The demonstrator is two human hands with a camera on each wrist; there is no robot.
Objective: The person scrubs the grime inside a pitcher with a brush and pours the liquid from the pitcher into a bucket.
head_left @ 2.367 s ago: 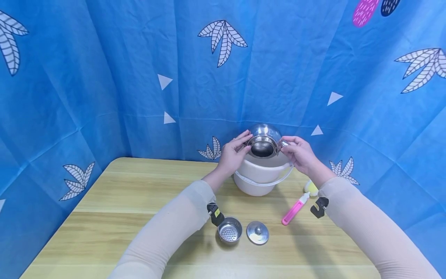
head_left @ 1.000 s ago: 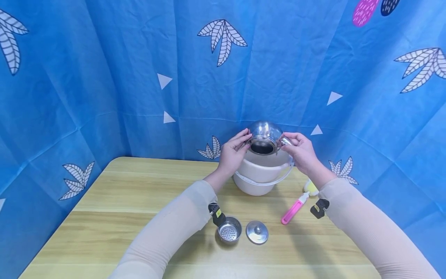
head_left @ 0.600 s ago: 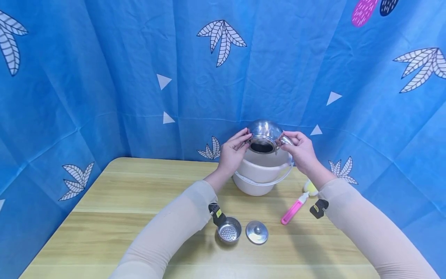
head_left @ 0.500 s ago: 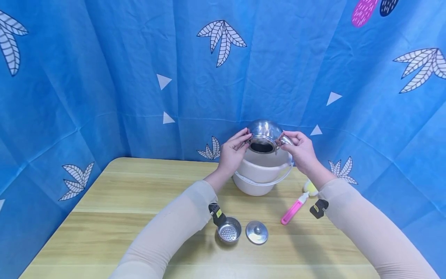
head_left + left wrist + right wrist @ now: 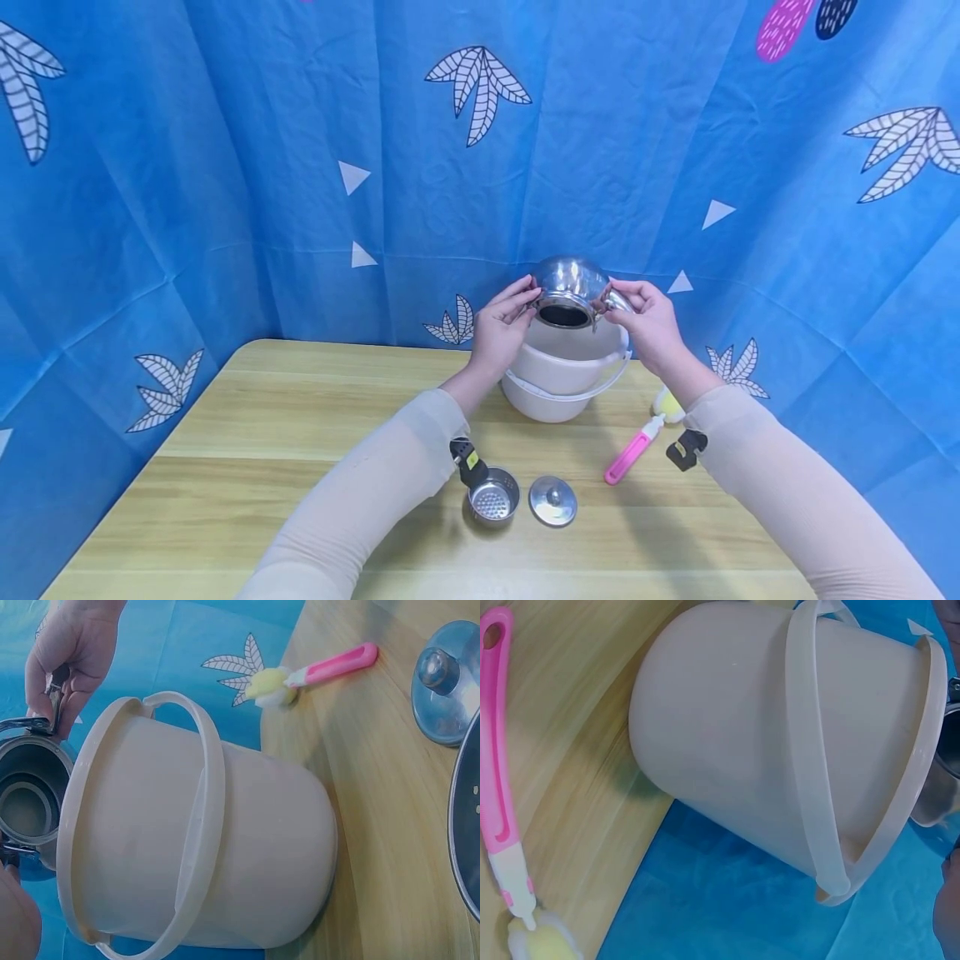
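Over the white bucket (image 5: 562,387), both hands hold a shiny stainless steel teapot (image 5: 573,275), tipped so its round mouth faces down toward the bucket and me. My left hand (image 5: 501,329) grips the pot's left side near the mouth, thumb in front. On the other side, my right hand (image 5: 651,325) grips a shiny metal part sticking out from the pot; I cannot tell whether it is spout or handle. In the left wrist view, the teapot's mouth (image 5: 30,802) shows metal lugs at two sides of the rim. No liquid stream is visible.
A metal strainer basket (image 5: 495,498) and a knobbed metal lid (image 5: 553,501) lie near the front of the wooden table (image 5: 322,417). A pink-handled sponge brush (image 5: 633,454) lies right of the bucket. Blue curtain (image 5: 450,192) stands close behind.
Compared with 2.4 s ago, the teapot is tipped further, its mouth turned more downward, and its body sits slightly higher. Over the last half second it has barely moved.
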